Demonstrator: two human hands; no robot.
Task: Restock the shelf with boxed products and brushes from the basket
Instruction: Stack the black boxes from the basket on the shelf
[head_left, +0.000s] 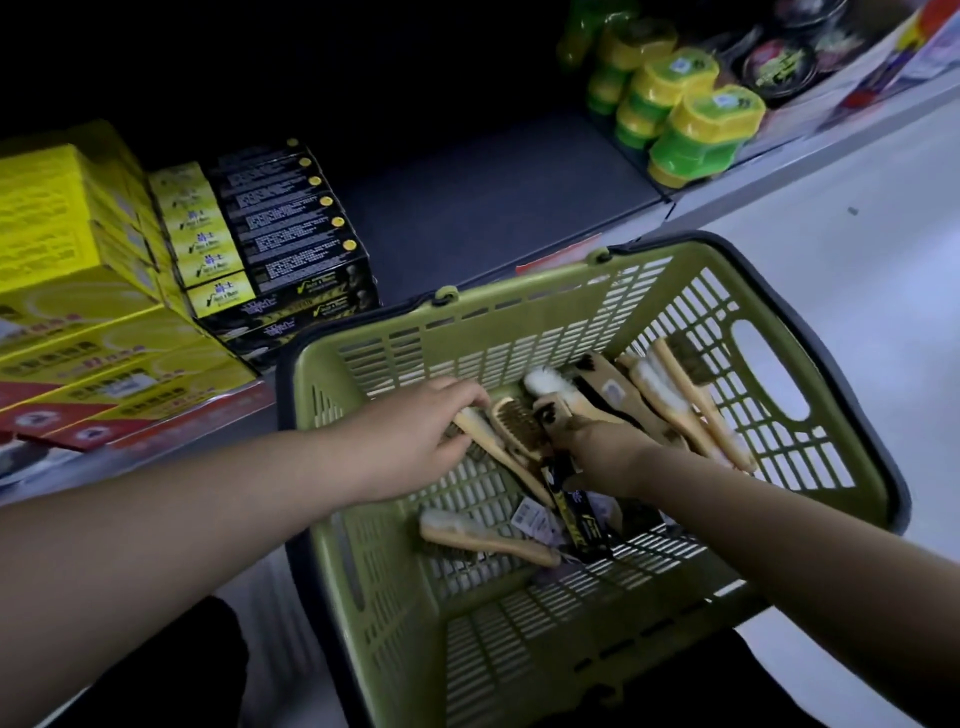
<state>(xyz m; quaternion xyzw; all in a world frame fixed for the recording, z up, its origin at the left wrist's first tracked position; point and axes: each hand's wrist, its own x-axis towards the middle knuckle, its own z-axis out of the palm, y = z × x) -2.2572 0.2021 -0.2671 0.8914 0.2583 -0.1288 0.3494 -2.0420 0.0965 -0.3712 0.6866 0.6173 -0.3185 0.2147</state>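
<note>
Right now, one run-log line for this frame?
stage: picking from green plastic basket | left grip: holds light wooden brush | right grip: among brushes, hold unclear

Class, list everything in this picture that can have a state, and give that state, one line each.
basket, holds loose brushes and a black box
left hand, grips a wooden brush in the basket
right hand, among the brushes, grip too shadowed to tell
shelf, stocked at left and right
black boxes, stacked at shelf's left
green tubs, stacked at shelf's right
</note>
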